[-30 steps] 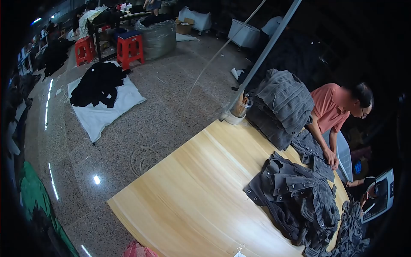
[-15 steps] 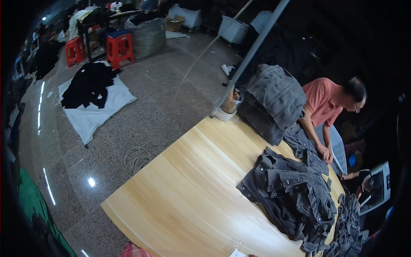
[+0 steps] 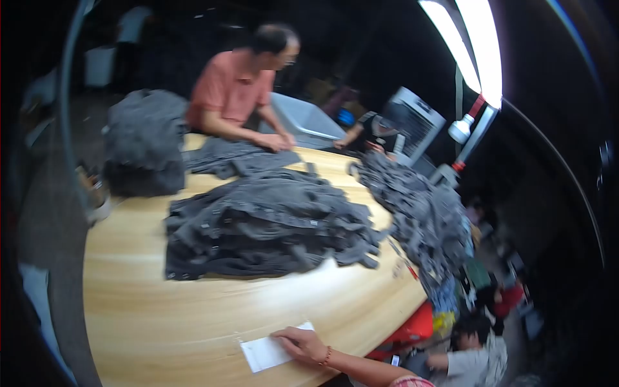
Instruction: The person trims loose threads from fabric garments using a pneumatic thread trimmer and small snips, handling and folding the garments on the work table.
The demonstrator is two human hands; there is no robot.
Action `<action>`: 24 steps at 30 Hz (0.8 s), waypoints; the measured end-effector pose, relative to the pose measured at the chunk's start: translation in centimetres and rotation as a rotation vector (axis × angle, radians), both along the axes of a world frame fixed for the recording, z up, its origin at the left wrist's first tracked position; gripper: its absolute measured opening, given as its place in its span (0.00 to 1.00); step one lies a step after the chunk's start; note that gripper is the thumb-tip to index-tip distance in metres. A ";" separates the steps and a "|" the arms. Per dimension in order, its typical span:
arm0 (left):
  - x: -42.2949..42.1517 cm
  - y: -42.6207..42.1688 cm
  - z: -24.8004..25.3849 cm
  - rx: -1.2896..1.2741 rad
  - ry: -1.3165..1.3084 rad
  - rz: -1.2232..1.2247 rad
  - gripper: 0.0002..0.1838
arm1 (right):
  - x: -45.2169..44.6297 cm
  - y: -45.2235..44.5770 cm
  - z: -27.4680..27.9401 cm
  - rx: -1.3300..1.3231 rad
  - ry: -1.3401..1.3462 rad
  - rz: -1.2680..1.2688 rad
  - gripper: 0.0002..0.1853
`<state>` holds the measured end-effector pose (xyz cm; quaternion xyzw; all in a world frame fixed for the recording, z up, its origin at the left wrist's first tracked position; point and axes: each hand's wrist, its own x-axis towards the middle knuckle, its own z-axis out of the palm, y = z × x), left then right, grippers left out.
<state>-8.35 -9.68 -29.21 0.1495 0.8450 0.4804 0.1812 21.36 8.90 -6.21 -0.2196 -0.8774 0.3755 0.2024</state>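
Observation:
My right hand [image 3: 303, 345], with a beaded bracelet at the wrist, is at the near edge of a wooden table [image 3: 161, 322]. Its fingers are bent over a white slip of paper [image 3: 261, 355], which lies partly beneath them; the fingertips are blurred. My left hand is out of sight. Beyond the paper lies a heap of dark grey garments [image 3: 258, 226] with snap buttons, apart from my hand.
A tall folded garment stack [image 3: 145, 142] stands at the table's far left. Across the table, a person in a pink shirt [image 3: 232, 87] handles grey cloth [image 3: 238, 158]. More garments [image 3: 419, 213] hang over the right edge. Another person [image 3: 477, 355] is low at the right.
The view has swung right and levelled. My right hand has come into view over the white paper, which barely showed before. The person in pink has raised and turned their head.

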 end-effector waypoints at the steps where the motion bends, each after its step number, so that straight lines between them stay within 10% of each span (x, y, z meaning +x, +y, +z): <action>1: 0.8 0.6 1.5 0.026 0.015 -0.068 0.22 | 0.7 0.5 -0.6 -0.009 0.007 0.036 0.12; 11: 14.4 3.0 15.0 0.089 -0.014 -0.753 0.23 | 13.2 1.0 7.6 -0.661 0.265 -0.085 0.17; 18: 23.2 0.4 21.4 -0.069 -0.115 -1.087 0.24 | 24.5 -4.1 23.2 -0.187 0.664 0.381 0.23; 24: 26.6 -4.5 24.7 -0.234 -0.180 -1.198 0.25 | 26.5 -8.0 23.6 0.078 1.132 0.556 0.17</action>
